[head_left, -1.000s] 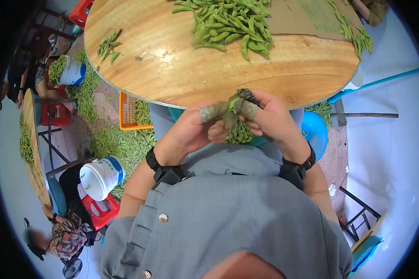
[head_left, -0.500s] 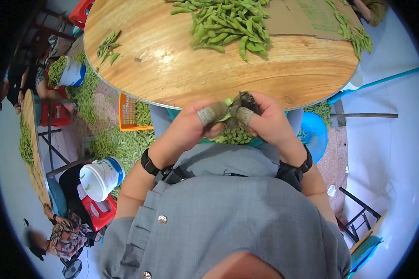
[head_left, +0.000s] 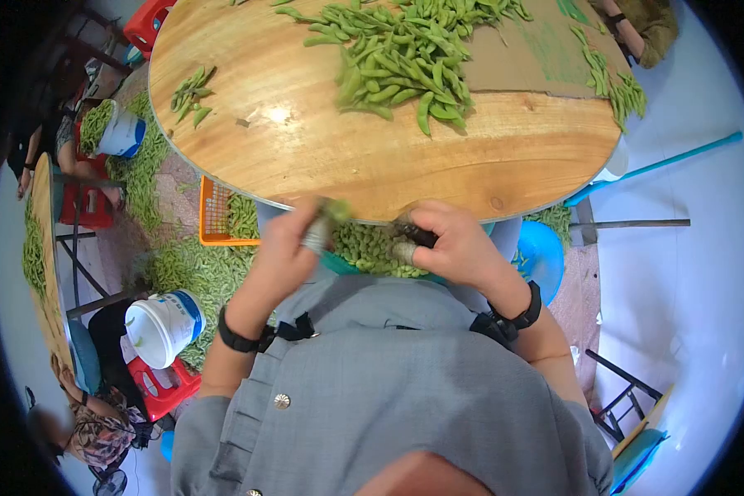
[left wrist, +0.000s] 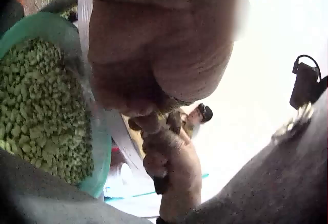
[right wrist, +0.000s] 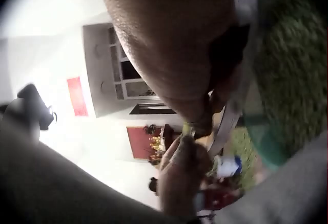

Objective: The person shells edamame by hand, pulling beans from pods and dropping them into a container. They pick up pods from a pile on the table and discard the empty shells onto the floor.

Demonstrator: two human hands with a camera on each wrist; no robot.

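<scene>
Blurred, my left hand (head_left: pixel 291 244) pinches a green pod (head_left: pixel 337 210) near the table's front edge; in the left wrist view the palm side of this hand (left wrist: pixel 159 45) is in shadow. To its right, my right hand (head_left: pixel 455 248) has curled fingers round a dark object (head_left: pixel 420 235), too unclear to name. Grey-green wraps cover both thumbs. Below and between the hands, shelled green beans (head_left: pixel 368 248) fill a teal basin (head_left: pixel 336 264), partly hidden by the hands and table. The hands are apart in the head view.
The round wooden table (head_left: pixel 264 161) carries a large pile of pods (head_left: pixel 405 70) and a cardboard sheet (head_left: pixel 521 62). At left are an orange basket (head_left: pixel 215 219), a white bucket (head_left: pixel 157 331), scattered pods (head_left: pixel 215 273) and seated people. A blue basin (head_left: pixel 543 252) stands right.
The two hands, together over the beans before, have moved apart, the left one to the left with a green pod. Both sit lower in the view, and the whole view has shifted slightly.
</scene>
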